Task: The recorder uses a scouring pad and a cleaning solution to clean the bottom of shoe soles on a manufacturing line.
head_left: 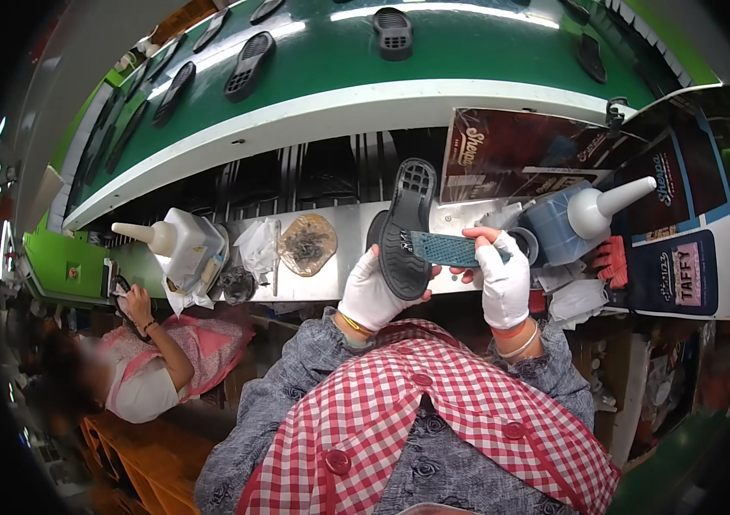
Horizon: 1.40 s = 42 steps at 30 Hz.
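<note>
My left hand [374, 296], in a white glove with bare fingertips, is closed around a black shoe sole [408, 210]. The sole stands tilted, its grid-patterned end up and its ridged part low. Part of a second dark sole-like piece [376, 230] shows behind it. A flat teal strip with a textured face [455, 249] lies across the sole's middle, its left end touching the ridges. My right hand [502, 283], gloved the same way, pinches the strip's other end. The strip's exact kind is unclear.
Squeeze bottles [189, 249] with pale nozzles stand left and right [575, 219]. A bag of dark bits [307, 245] lies on the metal ledge [348, 279]. Beyond, black soles [249, 64] lie on a green conveyor belt [322, 60]. Another person [150, 360] works at left.
</note>
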Motion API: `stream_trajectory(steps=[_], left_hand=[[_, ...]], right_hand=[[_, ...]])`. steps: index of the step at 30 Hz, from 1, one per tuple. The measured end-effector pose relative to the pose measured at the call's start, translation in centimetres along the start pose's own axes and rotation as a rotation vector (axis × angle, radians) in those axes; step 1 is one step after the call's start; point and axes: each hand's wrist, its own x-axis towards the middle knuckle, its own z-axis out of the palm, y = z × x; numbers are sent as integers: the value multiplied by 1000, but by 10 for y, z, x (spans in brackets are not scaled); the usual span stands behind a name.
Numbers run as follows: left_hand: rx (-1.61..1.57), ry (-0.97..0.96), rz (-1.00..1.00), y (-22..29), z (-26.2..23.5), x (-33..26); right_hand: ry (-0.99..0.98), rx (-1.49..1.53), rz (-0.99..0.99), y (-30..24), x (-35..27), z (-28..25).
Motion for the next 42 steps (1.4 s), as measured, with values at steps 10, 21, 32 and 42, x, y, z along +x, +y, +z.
stream_trajectory(steps=[10,21,32,42], left_hand=[[53,-16,89,3,23,-16],[173,8,131,6,22,-22],[233,-22,57,11,13,-29],[255,-21,62,16,4,-29]], right_hand=[[-85,-11,15,4,-1,30],[-58,-13,-122,8,9,46],[-23,-111,-183,-6,40,43],[-206,-129,-21,-1,18,33]])
